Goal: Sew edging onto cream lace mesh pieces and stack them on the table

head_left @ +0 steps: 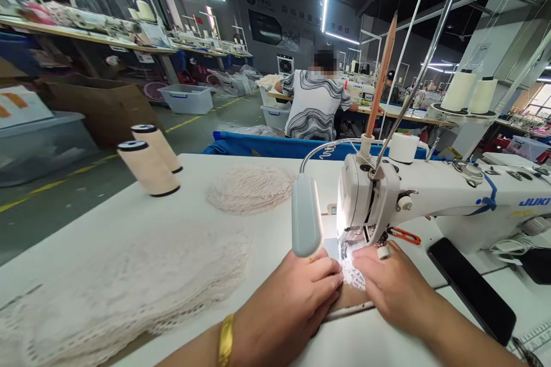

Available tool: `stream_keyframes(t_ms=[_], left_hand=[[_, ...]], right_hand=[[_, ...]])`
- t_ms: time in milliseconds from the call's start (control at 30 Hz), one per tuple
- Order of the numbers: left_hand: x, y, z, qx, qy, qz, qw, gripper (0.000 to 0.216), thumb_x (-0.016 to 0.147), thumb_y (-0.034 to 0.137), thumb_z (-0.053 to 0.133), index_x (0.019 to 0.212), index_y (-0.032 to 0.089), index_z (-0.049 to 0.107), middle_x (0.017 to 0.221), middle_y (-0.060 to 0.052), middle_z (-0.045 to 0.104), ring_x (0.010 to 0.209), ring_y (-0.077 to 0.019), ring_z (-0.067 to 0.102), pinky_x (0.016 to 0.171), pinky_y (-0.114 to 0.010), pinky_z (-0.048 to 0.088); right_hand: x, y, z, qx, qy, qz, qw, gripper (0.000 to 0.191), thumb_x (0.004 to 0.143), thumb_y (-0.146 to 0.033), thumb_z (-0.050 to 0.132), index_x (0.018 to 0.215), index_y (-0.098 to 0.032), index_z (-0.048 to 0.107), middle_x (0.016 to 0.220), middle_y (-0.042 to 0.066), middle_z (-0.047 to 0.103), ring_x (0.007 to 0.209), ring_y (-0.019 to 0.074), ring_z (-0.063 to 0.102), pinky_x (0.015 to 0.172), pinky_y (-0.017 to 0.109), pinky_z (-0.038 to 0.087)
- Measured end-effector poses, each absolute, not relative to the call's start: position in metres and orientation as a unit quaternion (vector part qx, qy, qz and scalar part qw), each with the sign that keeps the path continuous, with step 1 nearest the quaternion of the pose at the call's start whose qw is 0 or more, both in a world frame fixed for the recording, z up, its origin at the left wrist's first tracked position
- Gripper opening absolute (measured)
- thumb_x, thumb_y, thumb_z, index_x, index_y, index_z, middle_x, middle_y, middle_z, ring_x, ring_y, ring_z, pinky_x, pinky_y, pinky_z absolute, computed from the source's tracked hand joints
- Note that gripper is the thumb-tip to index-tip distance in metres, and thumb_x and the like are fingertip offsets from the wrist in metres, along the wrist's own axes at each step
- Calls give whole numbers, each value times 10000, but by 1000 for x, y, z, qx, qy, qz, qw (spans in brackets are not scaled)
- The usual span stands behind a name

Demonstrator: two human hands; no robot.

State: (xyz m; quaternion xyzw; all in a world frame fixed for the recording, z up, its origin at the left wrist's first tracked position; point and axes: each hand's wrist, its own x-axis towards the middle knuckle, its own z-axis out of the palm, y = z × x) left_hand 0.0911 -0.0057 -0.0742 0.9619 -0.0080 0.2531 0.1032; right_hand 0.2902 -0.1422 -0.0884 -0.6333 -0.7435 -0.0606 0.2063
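Note:
My left hand (pixel 297 298) and my right hand (pixel 387 284) rest on the white table (pixel 215 229) just below the needle of a white sewing machine (pixel 413 198). Between them lies a small piece of white lace (pixel 353 272). Both hands have their fingers curled and pressed onto the lace, holding it from either side under the presser foot. A gold bangle sits on my left wrist. A grey gooseneck lamp (pixel 305 215) hangs just above my left hand.
A pile of lace pieces (pixel 124 292) lies at the left front, a smaller stack (pixel 249 186) behind it. Two cream thread cones (pixel 150 163) stand at the left. A black phone (pixel 471 289) lies right of my hands. Orange snips (pixel 404 235) lie by the machine. Another person (pixel 316 103) sits ahead.

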Motion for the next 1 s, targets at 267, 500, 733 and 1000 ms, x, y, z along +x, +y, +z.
stream_keyframes(t_ms=[267, 500, 733, 1000], left_hand=[[91, -4, -79, 959, -16, 256, 119, 368, 1102, 128, 410, 948, 198, 736, 967, -52, 799, 872, -260, 693, 789, -432, 554], [95, 6, -83, 961, 8, 249, 122, 316, 1078, 122, 444, 938, 204, 716, 1003, -52, 803, 903, -260, 730, 860, -453, 555], [98, 17, -89, 961, 38, 245, 126, 314, 1073, 169, 453, 1028, 224, 758, 1048, -73, 796, 985, -290, 724, 920, -465, 544], [127, 50, -91, 938, 170, 209, 219, 273, 1030, 278, 485, 923, 200, 723, 963, -79, 727, 942, -290, 675, 911, -447, 551]], right_hand=[[288, -144, -93, -597, -771, -55, 217, 313, 858, 9, 586, 1037, -228, 684, 1096, 56, 765, 974, 260, 618, 848, 378, 475], [287, -142, -91, -613, -757, -29, 222, 331, 859, 16, 555, 1042, -222, 696, 1105, 67, 766, 997, 263, 635, 875, 384, 505], [287, -135, -92, -643, -731, -48, 224, 443, 829, 9, 566, 1182, -196, 739, 1267, 78, 776, 1071, 281, 662, 912, 394, 545], [287, -131, -90, -656, -713, -58, 240, 418, 856, -8, 570, 1182, -194, 754, 1289, 117, 769, 1105, 292, 686, 906, 399, 585]])
